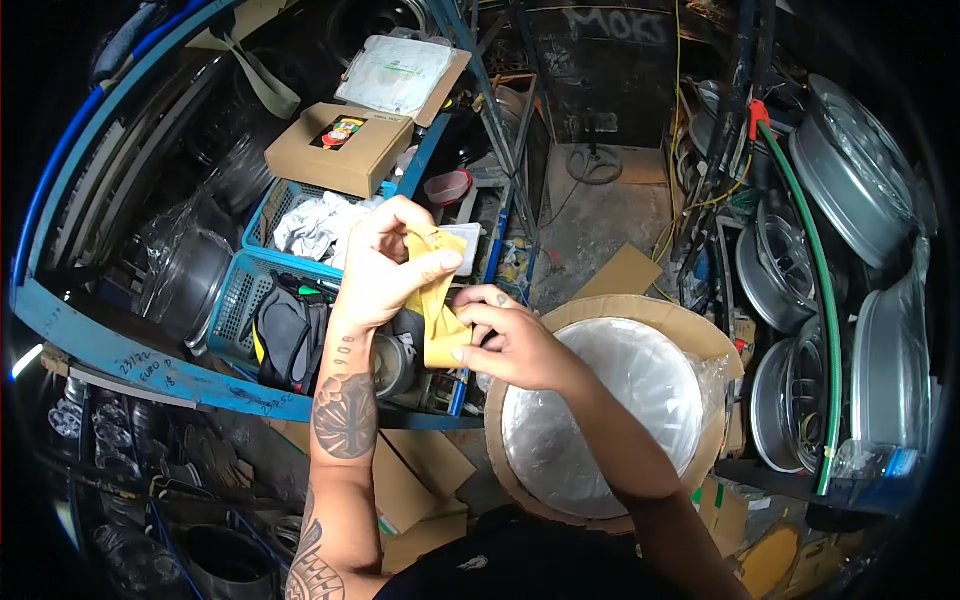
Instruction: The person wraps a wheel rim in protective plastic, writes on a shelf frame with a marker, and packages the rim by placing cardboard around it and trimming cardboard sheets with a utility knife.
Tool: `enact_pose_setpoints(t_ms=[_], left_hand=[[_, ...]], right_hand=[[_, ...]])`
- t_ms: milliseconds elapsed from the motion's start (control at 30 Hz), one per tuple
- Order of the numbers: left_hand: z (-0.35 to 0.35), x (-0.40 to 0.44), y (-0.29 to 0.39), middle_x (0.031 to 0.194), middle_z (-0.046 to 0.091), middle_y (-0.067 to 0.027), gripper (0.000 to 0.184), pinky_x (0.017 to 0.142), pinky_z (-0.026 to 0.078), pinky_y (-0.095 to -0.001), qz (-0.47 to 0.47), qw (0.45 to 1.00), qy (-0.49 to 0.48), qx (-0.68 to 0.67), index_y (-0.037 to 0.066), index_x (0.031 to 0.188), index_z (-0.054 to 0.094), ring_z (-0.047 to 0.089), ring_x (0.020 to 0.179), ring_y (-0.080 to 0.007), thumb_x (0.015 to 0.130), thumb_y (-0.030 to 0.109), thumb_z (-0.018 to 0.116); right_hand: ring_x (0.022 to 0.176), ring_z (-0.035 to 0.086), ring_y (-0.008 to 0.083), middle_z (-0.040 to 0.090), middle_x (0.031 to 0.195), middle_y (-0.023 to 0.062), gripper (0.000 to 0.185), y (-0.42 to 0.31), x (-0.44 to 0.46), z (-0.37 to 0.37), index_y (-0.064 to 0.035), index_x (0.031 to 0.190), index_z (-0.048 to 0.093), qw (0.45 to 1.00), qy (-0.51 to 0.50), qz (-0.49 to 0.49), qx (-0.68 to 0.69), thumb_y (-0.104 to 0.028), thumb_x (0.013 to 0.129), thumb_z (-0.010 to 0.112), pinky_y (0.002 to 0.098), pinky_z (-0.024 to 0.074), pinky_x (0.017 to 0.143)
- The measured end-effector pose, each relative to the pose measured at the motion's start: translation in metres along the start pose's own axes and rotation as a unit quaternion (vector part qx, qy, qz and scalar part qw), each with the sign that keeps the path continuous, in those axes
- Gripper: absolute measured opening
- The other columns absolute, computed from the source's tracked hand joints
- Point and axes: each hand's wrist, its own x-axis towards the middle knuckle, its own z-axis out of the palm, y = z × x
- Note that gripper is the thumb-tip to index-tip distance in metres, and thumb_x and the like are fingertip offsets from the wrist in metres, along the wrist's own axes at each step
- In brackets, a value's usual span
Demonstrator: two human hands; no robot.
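A folded yellow sheet [437, 310], which looks like sandpaper, is held up between my two hands. My left hand [395, 262] pinches its upper end between thumb and fingers. Lower down, my right hand [505, 338] grips the sheet's right side, thumb in front. The sheet is creased and bent in the middle. Below and to the right of my right hand lies a round wheel [600, 420] under clear plastic wrap, ringed by cardboard [718, 350]. Behind my left hand stands a blue basket [262, 222] with white cloths [318, 225].
A second blue basket [232, 300] holds dark gloves [290, 335]. A cardboard box [335, 150] sits behind them on the blue-framed rack [150, 350]. Several silver rims [850, 170] are stacked at right, beside a green hose [815, 270]. Cardboard pieces [425, 465] lie on the floor.
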Motion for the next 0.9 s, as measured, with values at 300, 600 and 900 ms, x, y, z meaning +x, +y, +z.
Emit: enact_pose_setpoints(t_ms=[300,600,900], left_hand=[[0.0,-0.012,-0.005,0.111,0.061,-0.0114,0.023,0.088,0.054,-0.0352,0.02,0.99,-0.097,-0.1,0.008,0.096,0.056,0.062,0.102,-0.0196,0.089,0.009,0.077],[0.028,-0.039,-0.006,0.096,0.067,-0.0116,0.07,0.106,0.046,-0.0488,-0.069,0.973,-0.142,-0.17,0.016,0.123,0.034,0.069,0.094,-0.0261,0.078,-0.003,0.084],[0.047,-0.048,-0.019,0.065,0.065,-0.0086,0.063,0.114,0.035,-0.0645,-0.007,0.937,-0.113,-0.33,0.014,0.109,0.037,0.069,0.066,-0.028,0.073,-0.002,0.086]], right_hand=[[0.08,0.062,0.0056,0.066,0.085,-0.0017,0.022,0.007,-0.027,-0.004,-0.002,0.096,0.065,0.972,0.045,0.094,0.212,-0.024,0.1,0.069,0.0246,0.051,0.073],[0.087,0.068,0.0126,0.071,0.101,0.0074,0.025,-0.011,-0.05,-0.01,-0.0002,0.117,0.061,0.948,-0.046,0.097,0.301,-0.018,0.101,0.065,0.028,0.0536,0.081],[0.075,0.063,0.0084,0.069,0.086,0.0026,0.027,0.011,-0.053,-0.006,-0.0016,0.095,0.069,0.938,-0.031,0.104,0.329,-0.027,0.102,0.063,0.0244,0.0486,0.07]])
